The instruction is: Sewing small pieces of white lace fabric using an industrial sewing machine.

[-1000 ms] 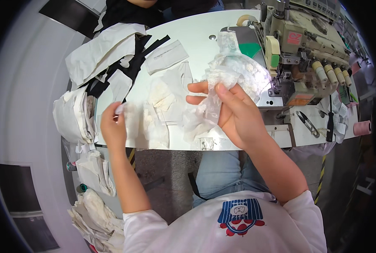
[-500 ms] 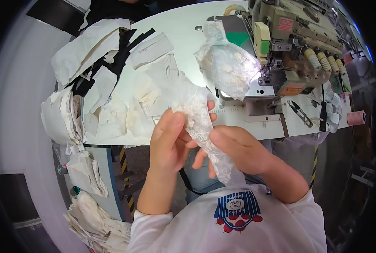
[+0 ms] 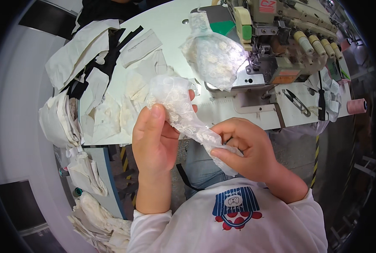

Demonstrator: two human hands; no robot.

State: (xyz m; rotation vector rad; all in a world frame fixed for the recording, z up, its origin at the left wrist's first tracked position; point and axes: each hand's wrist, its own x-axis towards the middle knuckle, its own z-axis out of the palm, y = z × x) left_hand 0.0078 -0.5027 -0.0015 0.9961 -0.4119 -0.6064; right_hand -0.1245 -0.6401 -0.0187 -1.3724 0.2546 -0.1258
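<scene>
A strip of sheer white lace fabric (image 3: 183, 118) with raised floral embroidery stretches between my hands, in front of the table edge. My left hand (image 3: 156, 141) grips its upper part, thumb on top and fingertips showing beyond its far side. Lower down, my right hand (image 3: 245, 147) pinches the strip between thumb and fingers, and its end hangs below that hand. Beyond my hands, another white lace piece (image 3: 215, 55) lies by the needle area of a beige overlock sewing machine (image 3: 281, 42), lit by its lamp.
Paper pattern pieces (image 3: 141, 46), black strips and folded white cloth (image 3: 59, 120) cover the table's left side. Thread snips (image 3: 297, 102), a black-handled screwdriver (image 3: 321, 99) and a pink thread spool (image 3: 357, 106) lie at the right. More fabric (image 3: 99, 221) is piled at lower left.
My left hand has moved slightly left with the lace. My right hand has turned and now pinches the strip's lower part. The view has shifted a little.
</scene>
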